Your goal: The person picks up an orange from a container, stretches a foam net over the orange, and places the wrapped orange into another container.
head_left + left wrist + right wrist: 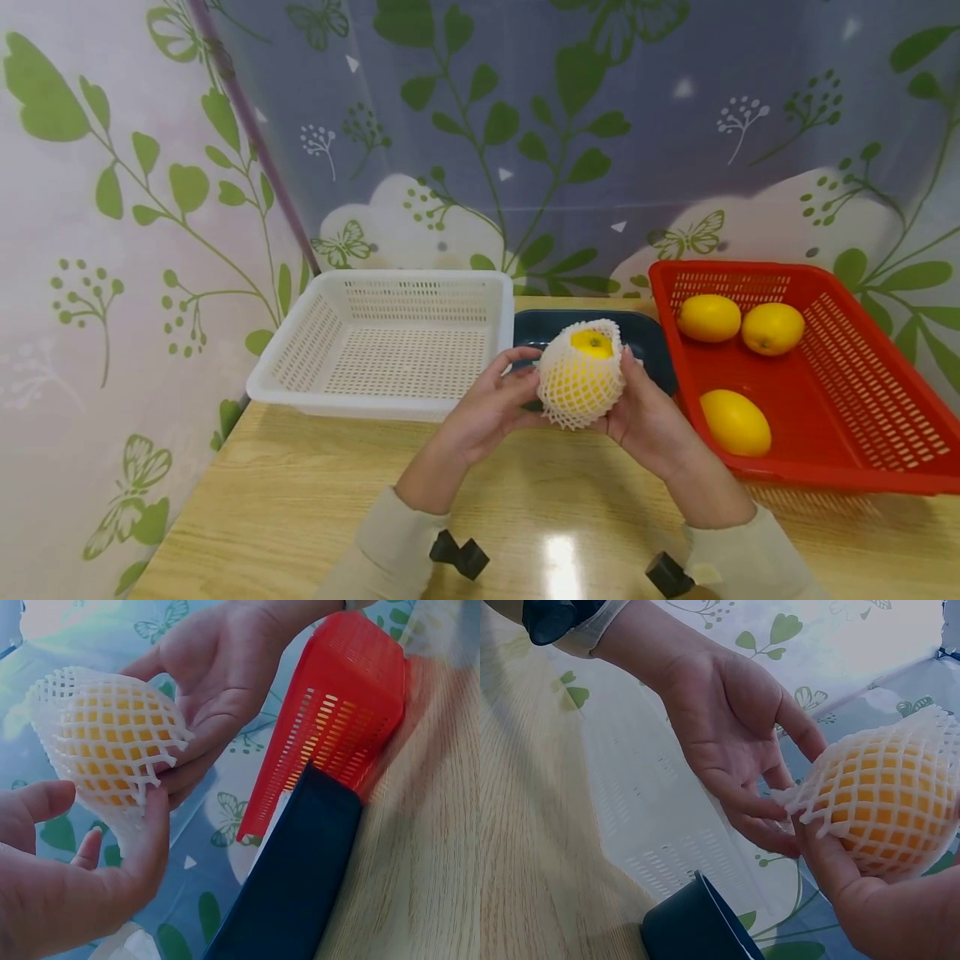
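A plump yellow fruit [592,342] in a white foam net sleeve [576,385] is held up between both hands over the table; its stem end shows through the sleeve's open top. My left hand [491,404] holds it from the left, with fingertips at the net's lower edge in the left wrist view. On the other side my right hand [651,417] grips the sleeved fruit, thumb along its side. Behind and below the hands sits a dark blue tray [645,337], partly covered by them, with something white inside [279,814].
A white perforated basket [378,408] stands at the left. To the right is a red basket [840,475] with three bare yellow fruits [735,422]. Both baskets flank the blue tray on the wooden table [315,500]. A patterned curtain [480,192] hangs behind.
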Action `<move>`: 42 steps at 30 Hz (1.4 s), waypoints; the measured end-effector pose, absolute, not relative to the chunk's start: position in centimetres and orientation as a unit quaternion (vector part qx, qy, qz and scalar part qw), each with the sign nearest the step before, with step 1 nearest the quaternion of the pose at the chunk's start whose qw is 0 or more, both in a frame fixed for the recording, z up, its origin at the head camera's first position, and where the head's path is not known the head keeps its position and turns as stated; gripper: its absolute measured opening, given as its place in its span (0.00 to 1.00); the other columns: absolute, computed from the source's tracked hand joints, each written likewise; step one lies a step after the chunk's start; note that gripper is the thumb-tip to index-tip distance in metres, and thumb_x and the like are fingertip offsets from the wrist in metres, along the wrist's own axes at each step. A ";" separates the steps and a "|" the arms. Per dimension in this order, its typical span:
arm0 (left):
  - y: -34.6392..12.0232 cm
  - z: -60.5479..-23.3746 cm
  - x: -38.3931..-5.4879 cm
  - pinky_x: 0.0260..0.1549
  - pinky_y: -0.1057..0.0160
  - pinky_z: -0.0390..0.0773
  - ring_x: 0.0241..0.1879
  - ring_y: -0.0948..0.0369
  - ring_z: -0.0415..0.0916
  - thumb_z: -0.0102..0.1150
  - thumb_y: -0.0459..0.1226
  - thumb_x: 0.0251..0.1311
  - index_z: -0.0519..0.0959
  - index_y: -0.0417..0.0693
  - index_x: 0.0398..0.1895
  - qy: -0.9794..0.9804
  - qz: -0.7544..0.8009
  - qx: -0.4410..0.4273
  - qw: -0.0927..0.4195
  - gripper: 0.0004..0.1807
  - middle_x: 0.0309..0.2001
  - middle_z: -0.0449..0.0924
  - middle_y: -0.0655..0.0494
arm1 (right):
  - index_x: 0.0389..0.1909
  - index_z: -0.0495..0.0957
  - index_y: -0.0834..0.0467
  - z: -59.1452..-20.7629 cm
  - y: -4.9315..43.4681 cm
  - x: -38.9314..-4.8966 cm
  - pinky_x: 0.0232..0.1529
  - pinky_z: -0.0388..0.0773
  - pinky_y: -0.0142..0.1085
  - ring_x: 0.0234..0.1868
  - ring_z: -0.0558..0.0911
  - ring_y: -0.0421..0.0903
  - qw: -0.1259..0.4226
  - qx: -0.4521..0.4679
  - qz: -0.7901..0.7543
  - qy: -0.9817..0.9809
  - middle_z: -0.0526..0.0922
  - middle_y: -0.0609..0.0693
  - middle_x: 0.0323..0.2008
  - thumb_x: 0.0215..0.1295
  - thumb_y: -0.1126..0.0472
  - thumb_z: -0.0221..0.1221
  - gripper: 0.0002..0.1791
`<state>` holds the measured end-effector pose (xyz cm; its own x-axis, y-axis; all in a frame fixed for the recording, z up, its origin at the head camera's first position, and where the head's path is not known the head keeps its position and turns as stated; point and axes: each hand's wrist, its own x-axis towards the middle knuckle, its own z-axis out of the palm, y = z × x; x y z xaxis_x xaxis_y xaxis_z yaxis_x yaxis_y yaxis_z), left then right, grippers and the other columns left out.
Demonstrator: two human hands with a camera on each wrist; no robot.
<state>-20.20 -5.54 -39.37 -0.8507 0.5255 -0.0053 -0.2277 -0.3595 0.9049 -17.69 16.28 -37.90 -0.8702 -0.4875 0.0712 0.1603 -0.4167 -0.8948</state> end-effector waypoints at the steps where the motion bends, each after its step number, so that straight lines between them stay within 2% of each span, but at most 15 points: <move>1: -5.5 -39.3 -20.2 0.49 0.52 0.80 0.47 0.59 0.77 0.43 0.31 0.73 0.61 0.48 0.62 0.523 0.809 0.142 0.229 0.17 0.53 0.72 0.53 | 0.66 0.60 0.44 -37.9 16.3 -17.7 0.54 0.77 0.36 0.52 0.77 0.43 0.197 -0.163 -0.826 0.503 0.75 0.44 0.57 0.76 0.41 0.32 0.24; 6: -5.5 -39.0 -20.2 0.55 0.46 0.75 0.55 0.55 0.74 0.41 0.38 0.75 0.61 0.46 0.66 0.543 0.799 0.134 0.220 0.20 0.63 0.66 0.47 | 0.66 0.62 0.45 -38.0 16.3 -17.8 0.54 0.77 0.37 0.52 0.79 0.43 0.192 -0.188 -0.824 0.499 0.76 0.44 0.57 0.77 0.44 0.32 0.23; 11: -5.7 -38.8 -20.1 0.56 0.45 0.74 0.60 0.48 0.70 0.35 0.49 0.77 0.56 0.48 0.72 0.534 0.799 0.157 0.226 0.26 0.69 0.61 0.43 | 0.66 0.60 0.47 -38.1 16.2 -17.8 0.55 0.77 0.39 0.53 0.80 0.42 0.183 -0.195 -0.821 0.504 0.77 0.44 0.57 0.79 0.49 0.34 0.21; 16: -5.8 -38.9 -20.1 0.57 0.44 0.73 0.65 0.44 0.64 0.40 0.55 0.73 0.52 0.51 0.75 0.532 0.794 0.183 0.230 0.33 0.71 0.57 0.43 | 0.66 0.57 0.49 -38.0 16.2 -17.6 0.54 0.77 0.38 0.52 0.80 0.42 0.174 -0.154 -0.824 0.517 0.77 0.43 0.56 0.77 0.50 0.39 0.21; 21: -5.8 -39.0 -20.2 0.59 0.44 0.71 0.64 0.47 0.65 0.56 0.62 0.57 0.48 0.50 0.76 0.541 0.783 0.208 0.226 0.51 0.70 0.58 0.40 | 0.67 0.56 0.49 -37.9 16.1 -17.5 0.54 0.78 0.36 0.50 0.81 0.42 0.171 -0.118 -0.821 0.532 0.76 0.43 0.54 0.76 0.50 0.43 0.22; 23: -5.8 -39.2 -20.2 0.59 0.45 0.71 0.62 0.51 0.67 0.62 0.63 0.48 0.47 0.51 0.76 0.543 0.781 0.210 0.225 0.57 0.70 0.58 0.39 | 0.67 0.56 0.49 -37.9 16.1 -17.5 0.53 0.78 0.35 0.49 0.81 0.42 0.169 -0.115 -0.818 0.538 0.76 0.43 0.54 0.76 0.50 0.43 0.22; 25: -5.8 -39.3 -20.3 0.58 0.48 0.73 0.60 0.54 0.68 0.65 0.62 0.44 0.46 0.51 0.77 0.547 0.778 0.214 0.223 0.60 0.71 0.57 0.40 | 0.67 0.56 0.49 -37.9 16.1 -17.5 0.53 0.78 0.35 0.49 0.81 0.42 0.167 -0.112 -0.816 0.541 0.76 0.43 0.54 0.76 0.50 0.43 0.22; 32: -5.9 -39.5 -20.3 0.57 0.54 0.74 0.62 0.52 0.67 0.73 0.54 0.47 0.46 0.55 0.77 0.573 0.757 0.232 0.213 0.59 0.71 0.57 0.44 | 0.66 0.57 0.50 -37.9 15.9 -17.4 0.52 0.78 0.34 0.47 0.81 0.42 0.164 -0.092 -0.814 0.550 0.78 0.42 0.52 0.76 0.48 0.43 0.22; 37: -5.7 -39.4 -20.1 0.60 0.57 0.71 0.64 0.52 0.65 0.72 0.54 0.48 0.47 0.53 0.76 0.602 0.738 0.238 0.193 0.57 0.69 0.62 0.46 | 0.71 0.53 0.54 -37.8 15.8 -17.4 0.53 0.78 0.35 0.50 0.81 0.43 0.180 -0.098 -0.799 0.565 0.78 0.42 0.54 0.76 0.46 0.42 0.29; 42: -5.6 -39.3 -20.0 0.58 0.57 0.72 0.60 0.55 0.70 0.70 0.52 0.53 0.50 0.50 0.74 0.620 0.732 0.219 0.179 0.51 0.64 0.68 0.44 | 0.69 0.55 0.52 -37.8 16.0 -17.4 0.51 0.80 0.38 0.48 0.83 0.44 0.197 -0.138 -0.777 0.581 0.81 0.42 0.52 0.77 0.45 0.38 0.25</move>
